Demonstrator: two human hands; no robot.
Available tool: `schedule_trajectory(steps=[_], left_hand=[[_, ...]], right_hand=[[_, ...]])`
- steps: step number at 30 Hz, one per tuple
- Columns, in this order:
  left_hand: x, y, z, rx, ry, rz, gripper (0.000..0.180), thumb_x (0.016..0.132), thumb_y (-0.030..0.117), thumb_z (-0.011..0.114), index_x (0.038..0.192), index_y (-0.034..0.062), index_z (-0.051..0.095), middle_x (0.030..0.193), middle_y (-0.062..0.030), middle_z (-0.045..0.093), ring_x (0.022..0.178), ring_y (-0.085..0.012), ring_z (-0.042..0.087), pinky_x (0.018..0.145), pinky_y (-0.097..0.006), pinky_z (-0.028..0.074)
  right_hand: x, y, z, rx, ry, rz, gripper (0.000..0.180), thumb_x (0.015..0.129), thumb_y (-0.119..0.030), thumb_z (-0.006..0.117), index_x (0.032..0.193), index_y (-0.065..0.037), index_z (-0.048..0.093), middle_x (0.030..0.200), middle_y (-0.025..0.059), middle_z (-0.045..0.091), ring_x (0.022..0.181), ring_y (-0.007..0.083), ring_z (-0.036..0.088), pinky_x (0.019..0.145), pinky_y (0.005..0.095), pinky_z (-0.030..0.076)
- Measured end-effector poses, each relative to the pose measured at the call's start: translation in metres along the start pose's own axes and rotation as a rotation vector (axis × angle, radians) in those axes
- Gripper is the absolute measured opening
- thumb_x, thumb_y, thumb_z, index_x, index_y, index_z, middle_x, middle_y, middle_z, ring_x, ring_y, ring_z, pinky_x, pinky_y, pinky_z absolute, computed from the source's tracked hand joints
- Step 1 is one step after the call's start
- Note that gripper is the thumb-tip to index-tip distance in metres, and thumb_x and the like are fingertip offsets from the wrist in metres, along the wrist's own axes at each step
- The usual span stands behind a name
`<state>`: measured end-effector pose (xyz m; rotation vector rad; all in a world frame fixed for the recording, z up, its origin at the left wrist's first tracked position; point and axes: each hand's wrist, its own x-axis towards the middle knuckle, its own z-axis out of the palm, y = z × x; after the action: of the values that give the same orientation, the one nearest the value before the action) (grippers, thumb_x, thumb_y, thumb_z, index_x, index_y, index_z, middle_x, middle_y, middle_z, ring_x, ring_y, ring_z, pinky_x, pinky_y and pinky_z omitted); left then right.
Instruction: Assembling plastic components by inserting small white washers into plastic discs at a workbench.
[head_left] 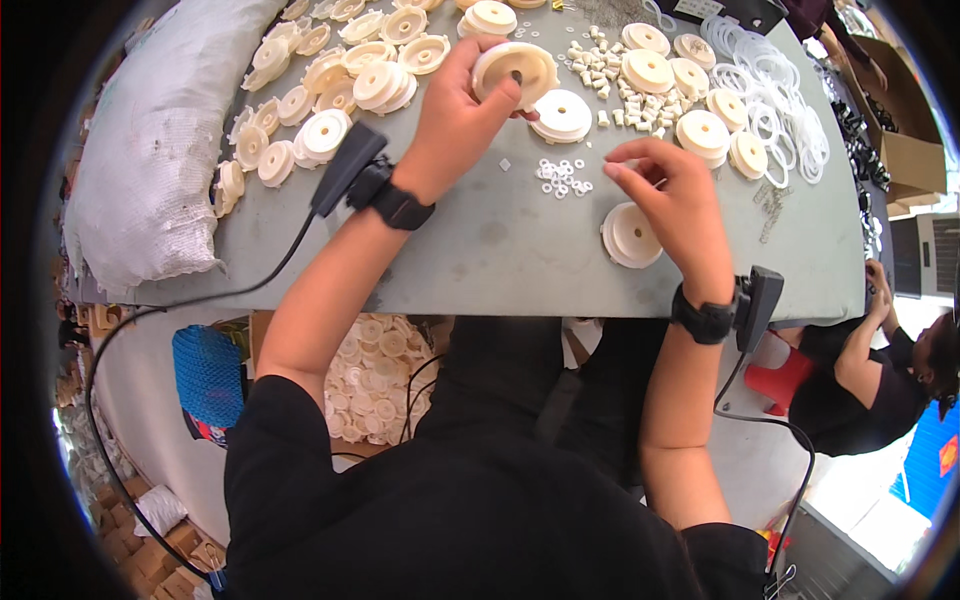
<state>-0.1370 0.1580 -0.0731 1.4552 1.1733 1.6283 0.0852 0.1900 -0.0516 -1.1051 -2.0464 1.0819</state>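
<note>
From the head camera, the left hand [455, 115] reaches to the far side of the grey surface [480, 250] and holds a cream plastic disc [515, 68] tilted up on edge, its fingers wrapped behind the disc and the thumb pressed on its front face near the centre hole; the grip is closed on the disc. Just right of it a second, flatter white disc [562, 115] lies on the surface.

The right hand [670, 195] hovers nearer, to the right of centre, with its thumb and forefinger drawn together at the tips; whether anything small is pinched between them cannot be told. Just left of those fingertips lies a small cluster of white washers [562, 178]. Under the right palm, at the near side, rests another cream disc [628, 235].

On the far left a heap of cream discs [330, 75] spreads beside a grey woven sack [150, 150]. On the far right sit a scatter of small white plastic pegs [610, 75], a row of more cream discs [690, 100] and a pile of thin white rings [785, 105]. Both wrists wear black bands with wired black units. Below the surface's near edge a cardboard box of cream discs [375, 380] stands on the floor. At the right edge another person in black [870, 370] sits low.
</note>
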Motion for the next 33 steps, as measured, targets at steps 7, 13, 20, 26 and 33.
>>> schedule_trajectory(steps=[7,13,20,26,33], left_hand=[[-0.001,-0.014,-0.002,-0.212,-0.021,-0.085,0.036,0.087,0.013,0.053,0.118,-0.0036,0.044,0.102,-0.0112,0.058,0.082,-0.0159,0.061,0.067,-0.029,0.055],[-0.002,-0.017,-0.012,-0.244,0.056,-0.23,0.036,0.088,0.016,0.052,0.117,-0.0033,0.044,0.099,-0.0099,0.06,0.078,-0.0144,0.061,0.066,-0.028,0.055],[0.0,-0.02,-0.01,-0.212,0.071,-0.257,0.037,0.088,0.017,0.051,0.117,-0.0034,0.044,0.098,-0.0096,0.06,0.07,-0.0146,0.062,0.064,-0.027,0.055],[-0.005,-0.009,-0.003,-0.267,-0.035,-0.259,0.04,0.088,0.014,0.05,0.123,-0.0017,0.041,0.097,-0.0086,0.06,0.068,-0.0134,0.061,0.066,-0.026,0.054],[-0.012,0.0,0.006,-0.313,-0.238,-0.232,0.044,0.087,0.012,0.05,0.129,0.0049,0.039,0.106,-0.0054,0.057,0.083,-0.0093,0.058,0.069,-0.024,0.051]], right_hand=[[0.022,0.004,0.018,-0.31,-0.144,0.021,0.013,0.074,-0.014,0.064,0.084,-0.006,0.063,0.07,0.0107,0.06,0.066,0.0258,0.058,0.06,0.0347,0.044],[0.017,0.009,0.016,-0.15,-0.096,0.053,0.015,0.073,-0.007,0.066,0.087,-0.003,0.063,0.065,0.0039,0.056,0.061,0.0117,0.051,0.057,0.0265,0.042],[-0.005,0.022,-0.03,0.007,0.315,0.113,0.013,0.078,-0.009,0.066,0.09,-0.004,0.066,0.066,-0.0024,0.056,0.059,0.0038,0.049,0.053,0.0179,0.038],[-0.023,0.045,-0.036,-0.272,0.223,0.177,0.017,0.077,-0.01,0.068,0.093,-0.005,0.065,0.065,-0.0039,0.051,0.058,0.004,0.043,0.051,0.0179,0.034],[-0.019,0.0,-0.004,-0.062,0.287,0.18,0.015,0.076,-0.01,0.068,0.088,-0.003,0.063,0.065,-0.0015,0.052,0.058,0.0055,0.045,0.053,0.0199,0.036]])
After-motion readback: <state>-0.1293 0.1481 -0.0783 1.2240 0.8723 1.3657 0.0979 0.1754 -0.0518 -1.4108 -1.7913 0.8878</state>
